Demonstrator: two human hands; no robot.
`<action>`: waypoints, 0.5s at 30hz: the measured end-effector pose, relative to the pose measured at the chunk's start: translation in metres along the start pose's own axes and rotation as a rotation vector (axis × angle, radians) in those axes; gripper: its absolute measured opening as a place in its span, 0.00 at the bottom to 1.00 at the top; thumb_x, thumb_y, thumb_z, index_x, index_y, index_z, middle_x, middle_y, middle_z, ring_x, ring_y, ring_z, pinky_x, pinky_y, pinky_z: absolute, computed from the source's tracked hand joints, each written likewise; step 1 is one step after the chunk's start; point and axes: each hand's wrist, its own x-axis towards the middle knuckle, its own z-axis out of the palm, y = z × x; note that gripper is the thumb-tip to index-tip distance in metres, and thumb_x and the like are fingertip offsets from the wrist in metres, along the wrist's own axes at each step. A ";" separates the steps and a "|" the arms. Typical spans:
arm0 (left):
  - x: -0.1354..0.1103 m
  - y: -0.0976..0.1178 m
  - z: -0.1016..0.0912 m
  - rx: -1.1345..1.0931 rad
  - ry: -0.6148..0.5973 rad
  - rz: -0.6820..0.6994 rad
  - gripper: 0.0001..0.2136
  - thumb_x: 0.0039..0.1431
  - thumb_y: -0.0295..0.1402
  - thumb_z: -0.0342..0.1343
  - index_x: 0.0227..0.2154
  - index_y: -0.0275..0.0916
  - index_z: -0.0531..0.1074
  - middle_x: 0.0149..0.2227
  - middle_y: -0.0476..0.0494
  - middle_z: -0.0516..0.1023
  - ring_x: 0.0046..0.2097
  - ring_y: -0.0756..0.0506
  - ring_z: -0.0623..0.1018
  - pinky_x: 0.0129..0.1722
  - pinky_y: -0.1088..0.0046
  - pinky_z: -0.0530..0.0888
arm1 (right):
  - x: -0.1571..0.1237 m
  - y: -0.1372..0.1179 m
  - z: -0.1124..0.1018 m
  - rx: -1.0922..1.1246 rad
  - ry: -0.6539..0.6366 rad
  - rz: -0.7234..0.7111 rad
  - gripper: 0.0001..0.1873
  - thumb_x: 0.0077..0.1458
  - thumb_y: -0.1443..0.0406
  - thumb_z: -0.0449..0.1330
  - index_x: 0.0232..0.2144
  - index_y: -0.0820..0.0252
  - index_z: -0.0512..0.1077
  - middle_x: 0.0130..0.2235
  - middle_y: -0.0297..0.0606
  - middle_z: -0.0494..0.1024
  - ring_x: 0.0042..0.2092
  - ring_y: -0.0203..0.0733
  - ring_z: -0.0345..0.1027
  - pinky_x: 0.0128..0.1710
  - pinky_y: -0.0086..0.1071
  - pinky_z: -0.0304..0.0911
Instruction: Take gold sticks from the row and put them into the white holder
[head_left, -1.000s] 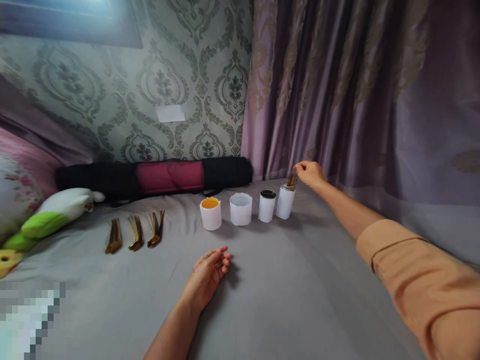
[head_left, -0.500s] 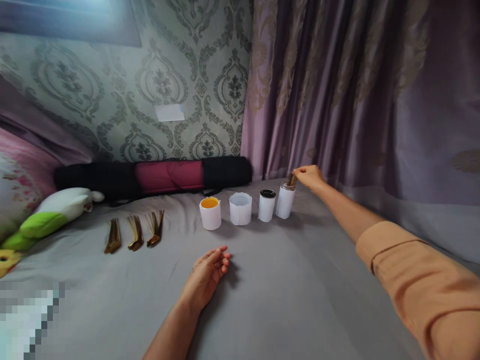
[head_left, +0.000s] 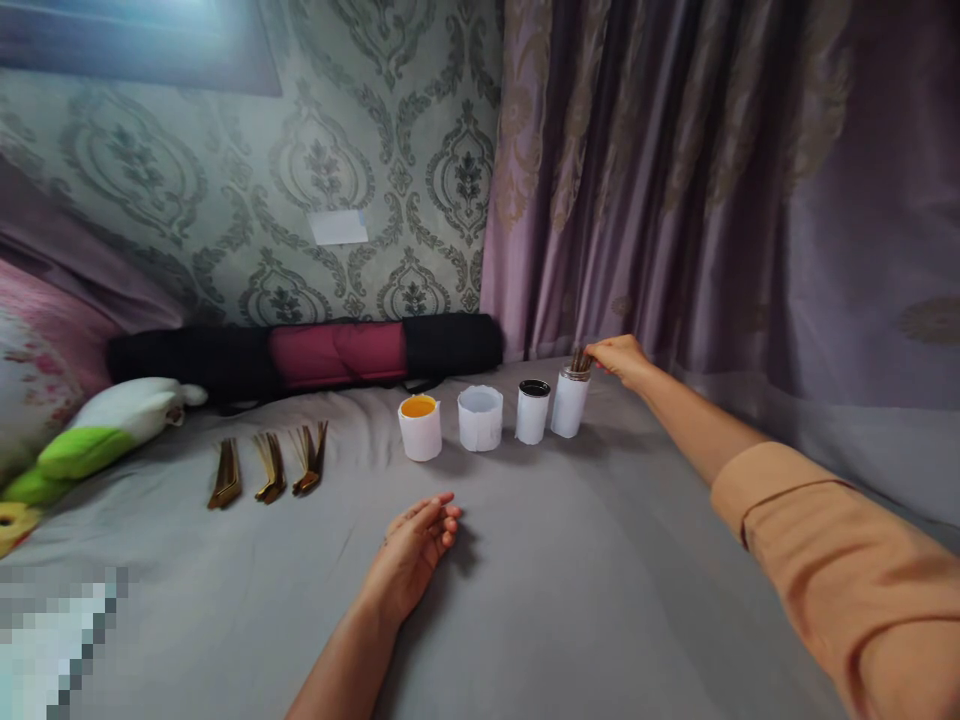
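My right hand [head_left: 619,358] reaches out to the tall white-wrapped jar [head_left: 570,405], fingers pinched on the top of thin brown strips [head_left: 580,360] that stick up out of its mouth. How far down the strips reach is hidden by the wrapping. Left of that jar stand a white-wrapped can with a dark inside [head_left: 532,418], a wider white tub [head_left: 480,420] and a white cup with an orange-yellow inside [head_left: 421,435]. My left hand [head_left: 420,540] lies on the grey sheet in front of them, fingers loosely curled and apart, holding nothing.
Three bundles of brown-gold strips, a left one [head_left: 225,475], a middle one [head_left: 270,468] and a right one [head_left: 309,460], lie on the grey sheet [head_left: 570,590]. Behind is a black and maroon roll [head_left: 337,352]. A plush toy [head_left: 112,420] sits left; purple curtains [head_left: 637,180] hang right.
My right hand has dipped slightly, and the strips stand a little lower in the tall jar's mouth. My left hand has stayed in place.
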 end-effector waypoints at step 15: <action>0.001 0.000 0.000 -0.003 0.014 0.003 0.06 0.52 0.24 0.50 0.34 0.28 0.68 0.27 0.39 0.73 0.24 0.53 0.71 0.23 0.79 0.70 | -0.003 -0.006 -0.005 0.030 -0.044 0.161 0.12 0.44 0.62 0.54 0.25 0.65 0.73 0.22 0.41 0.73 0.24 0.37 0.65 0.22 0.29 0.60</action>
